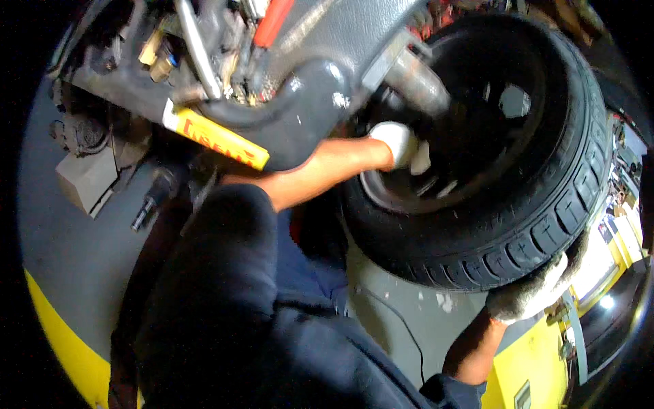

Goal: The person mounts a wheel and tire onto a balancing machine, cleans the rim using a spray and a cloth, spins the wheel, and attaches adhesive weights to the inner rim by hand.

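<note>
A black tyre on a dark rim (pixel 524 232) fills the right side of the view, tilted. My left hand (pixel 394 144), in a white glove, reaches inside the rim; its fingers are mostly lost in shadow. My right hand (pixel 528 290), also gloved, grips the tyre's lower right edge from outside. Just above my left hand, a cylindrical metal piece (pixel 419 88) on a machine reaches over the rim.
A dark machine body (pixel 306 119) with a yellow label holds a steel bar (pixel 201 54) and red-handled tool (pixel 269 24). A grey pedal-like block (pixel 88 177) is left. A black cable (pixel 412 334) crosses the grey floor. Small tools (pixel 623 198) crowd the far right.
</note>
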`<action>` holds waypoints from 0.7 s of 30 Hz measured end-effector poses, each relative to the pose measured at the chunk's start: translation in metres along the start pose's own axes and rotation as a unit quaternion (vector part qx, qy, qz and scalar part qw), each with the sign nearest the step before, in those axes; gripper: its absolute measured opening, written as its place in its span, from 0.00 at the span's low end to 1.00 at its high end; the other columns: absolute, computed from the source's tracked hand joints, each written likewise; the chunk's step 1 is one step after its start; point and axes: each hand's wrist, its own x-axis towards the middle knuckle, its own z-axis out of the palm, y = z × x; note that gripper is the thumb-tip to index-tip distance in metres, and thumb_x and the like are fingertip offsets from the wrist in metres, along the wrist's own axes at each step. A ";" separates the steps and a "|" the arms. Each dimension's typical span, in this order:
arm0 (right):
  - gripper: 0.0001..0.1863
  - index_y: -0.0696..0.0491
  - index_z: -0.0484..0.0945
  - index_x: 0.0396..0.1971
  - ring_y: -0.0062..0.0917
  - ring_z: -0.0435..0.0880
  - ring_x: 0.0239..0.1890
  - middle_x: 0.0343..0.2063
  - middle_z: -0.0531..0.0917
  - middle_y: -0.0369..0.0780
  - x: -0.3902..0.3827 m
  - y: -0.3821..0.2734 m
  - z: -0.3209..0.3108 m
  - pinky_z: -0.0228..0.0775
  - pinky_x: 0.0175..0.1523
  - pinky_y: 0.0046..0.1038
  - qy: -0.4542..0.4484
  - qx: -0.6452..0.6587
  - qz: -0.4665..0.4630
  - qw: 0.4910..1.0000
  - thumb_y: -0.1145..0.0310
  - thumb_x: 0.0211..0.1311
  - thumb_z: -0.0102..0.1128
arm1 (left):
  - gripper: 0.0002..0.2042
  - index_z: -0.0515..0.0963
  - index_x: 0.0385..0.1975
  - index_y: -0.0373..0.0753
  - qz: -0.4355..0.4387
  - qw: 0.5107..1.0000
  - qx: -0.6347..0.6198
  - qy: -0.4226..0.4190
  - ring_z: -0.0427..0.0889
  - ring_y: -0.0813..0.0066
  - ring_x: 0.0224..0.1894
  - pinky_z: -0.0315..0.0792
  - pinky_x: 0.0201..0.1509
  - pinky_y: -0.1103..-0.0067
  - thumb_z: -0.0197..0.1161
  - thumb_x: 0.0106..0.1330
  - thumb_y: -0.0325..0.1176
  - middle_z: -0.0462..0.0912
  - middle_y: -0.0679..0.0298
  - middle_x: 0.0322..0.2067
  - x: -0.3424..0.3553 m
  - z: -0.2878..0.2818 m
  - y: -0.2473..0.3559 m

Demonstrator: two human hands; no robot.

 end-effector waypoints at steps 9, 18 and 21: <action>0.27 0.64 0.67 0.65 0.39 0.66 0.69 0.64 0.70 0.49 -0.013 -0.011 0.031 0.49 0.75 0.41 0.049 0.063 0.013 0.997 0.65 0.70 0.47 | 0.20 0.78 0.56 0.41 -0.087 0.963 0.230 -0.109 0.81 0.52 0.54 0.74 0.56 0.66 0.56 0.69 0.44 0.83 0.49 0.49 -0.016 -0.005 -0.084; 0.24 0.61 0.73 0.61 0.40 0.68 0.68 0.64 0.72 0.51 -0.033 -0.019 0.036 0.54 0.73 0.39 0.059 0.002 0.000 0.998 0.67 0.69 0.54 | 0.09 0.73 0.38 0.36 -0.211 0.927 -0.239 0.199 0.82 0.46 0.40 0.76 0.44 0.62 0.62 0.65 0.34 0.83 0.47 0.36 -0.322 0.035 -0.074; 0.24 0.60 0.73 0.62 0.41 0.69 0.67 0.65 0.72 0.51 -0.052 -0.027 0.034 0.55 0.73 0.40 0.058 -0.078 -0.027 0.995 0.65 0.69 0.56 | 0.09 0.73 0.35 0.36 -0.169 0.903 -0.247 0.310 0.84 0.58 0.35 0.77 0.41 0.70 0.65 0.58 0.22 0.83 0.54 0.33 -0.370 0.002 -0.062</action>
